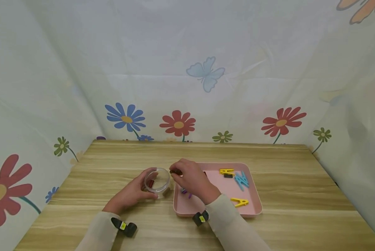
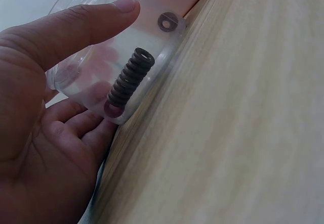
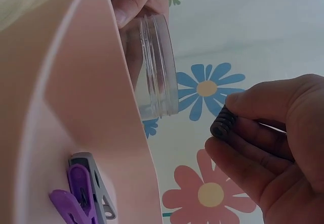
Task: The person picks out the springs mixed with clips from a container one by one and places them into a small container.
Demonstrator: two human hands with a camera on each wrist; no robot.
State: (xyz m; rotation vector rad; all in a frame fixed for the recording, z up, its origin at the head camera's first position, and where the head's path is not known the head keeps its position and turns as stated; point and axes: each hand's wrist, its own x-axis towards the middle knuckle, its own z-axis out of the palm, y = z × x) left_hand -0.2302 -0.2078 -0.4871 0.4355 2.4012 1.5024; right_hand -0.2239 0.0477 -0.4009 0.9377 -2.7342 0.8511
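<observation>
My left hand (image 1: 132, 193) grips a clear round jar (image 1: 157, 190) standing on the wood-grain table, fingers and thumb around its sides. Through the jar's wall in the left wrist view shows a dark coil spring (image 2: 130, 80); a ring-shaped end (image 2: 167, 22) of something dark lies farther along the bottom. Between thumb and fingers, my right hand (image 1: 193, 179) pinches a short dark coil spring (image 3: 223, 123). That spring is apart from the jar, just right of its open mouth, above the left edge of the pink tray (image 1: 256, 198).
Inside the tray lie yellow clothespins (image 1: 239, 202), blue clothespins (image 1: 242, 180) and a dark spring (image 1: 228, 176). A purple clothespin (image 3: 78, 193) and a grey clothespin (image 3: 93, 171) sit at its left side. A flower-printed curtain (image 1: 206, 104) stands behind the table.
</observation>
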